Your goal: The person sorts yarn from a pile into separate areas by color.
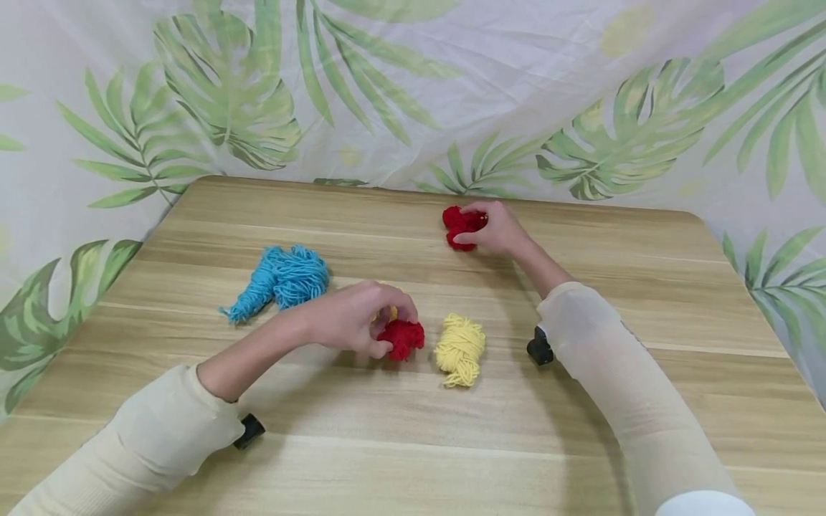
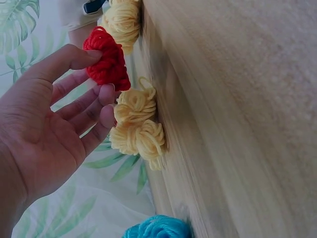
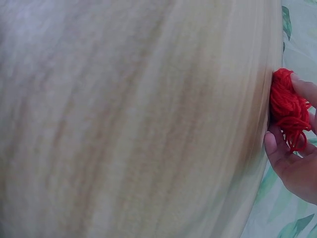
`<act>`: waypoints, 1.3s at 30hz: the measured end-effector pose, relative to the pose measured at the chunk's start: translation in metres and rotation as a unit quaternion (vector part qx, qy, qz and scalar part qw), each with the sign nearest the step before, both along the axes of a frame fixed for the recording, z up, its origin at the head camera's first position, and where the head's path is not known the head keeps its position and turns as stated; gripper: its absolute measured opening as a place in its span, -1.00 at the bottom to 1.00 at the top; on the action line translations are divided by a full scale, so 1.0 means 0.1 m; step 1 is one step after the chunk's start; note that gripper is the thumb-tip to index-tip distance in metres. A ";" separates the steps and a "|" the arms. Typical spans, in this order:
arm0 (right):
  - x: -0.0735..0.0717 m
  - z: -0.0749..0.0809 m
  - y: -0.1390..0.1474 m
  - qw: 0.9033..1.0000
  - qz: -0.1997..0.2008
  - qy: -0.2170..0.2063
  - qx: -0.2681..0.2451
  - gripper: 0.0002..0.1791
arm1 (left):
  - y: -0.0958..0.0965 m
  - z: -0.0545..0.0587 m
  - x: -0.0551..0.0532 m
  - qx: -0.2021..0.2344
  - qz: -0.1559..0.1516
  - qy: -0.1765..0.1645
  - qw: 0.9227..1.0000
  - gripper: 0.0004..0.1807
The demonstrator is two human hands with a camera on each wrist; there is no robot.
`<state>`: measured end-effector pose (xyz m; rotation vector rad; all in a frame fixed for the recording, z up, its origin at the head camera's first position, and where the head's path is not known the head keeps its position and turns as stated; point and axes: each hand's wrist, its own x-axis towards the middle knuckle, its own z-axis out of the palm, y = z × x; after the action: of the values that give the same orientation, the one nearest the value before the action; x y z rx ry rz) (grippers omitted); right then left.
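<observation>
My left hand (image 1: 361, 315) pinches a small bundle of red yarn (image 1: 404, 339) between thumb and fingers, above the middle of the table. In the left wrist view, the same red yarn (image 2: 106, 62) is held at the fingertips. A knotted clump of yellow yarn (image 2: 137, 124) lies just beyond it, mostly hidden by the hand in the head view. To the right sits another yellow yarn bundle (image 1: 460, 349). At the table's far side my right hand (image 1: 495, 228) grips a second red yarn bundle (image 1: 459, 223), thumb and fingers around it; the right wrist view shows its loose strands (image 3: 292, 111).
Two-lobed blue yarn (image 1: 284, 279) lies left of my left hand. All of it rests on a wood-grain table (image 1: 361, 451). A leaf-printed cloth (image 1: 413, 93) hangs behind the far edge. Black wrist devices (image 1: 249, 431) stick out from both sleeves.
</observation>
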<state>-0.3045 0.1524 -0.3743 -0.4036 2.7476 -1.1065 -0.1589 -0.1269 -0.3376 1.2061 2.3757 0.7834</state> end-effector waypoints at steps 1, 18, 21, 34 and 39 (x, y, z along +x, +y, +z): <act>0.00 0.00 0.00 1.000 0.001 0.000 -0.001 -0.33 | 0.00 0.00 -0.01 0.002 0.000 0.001 1.000 -0.59; 0.03 0.02 -0.01 1.000 0.001 -0.001 0.007 -0.32 | 0.03 0.09 -0.05 0.059 0.038 0.062 0.996 -0.57; 0.02 0.02 0.00 1.000 0.001 -0.001 0.004 -0.34 | 0.05 0.09 -0.07 0.069 0.047 0.066 0.994 -0.58; 0.02 0.04 0.06 1.000 -0.004 0.012 -0.010 -0.34 | 0.13 0.13 -0.20 0.089 0.092 0.095 0.987 -0.60; 0.02 0.04 0.06 1.000 -0.004 0.013 -0.008 -0.34 | 0.13 0.12 -0.25 0.096 0.108 0.090 0.985 -0.59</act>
<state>-0.3021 0.1584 -0.3700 -0.4119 2.7672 -1.1343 -0.1837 -0.1138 -0.3251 1.1458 2.6635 1.0340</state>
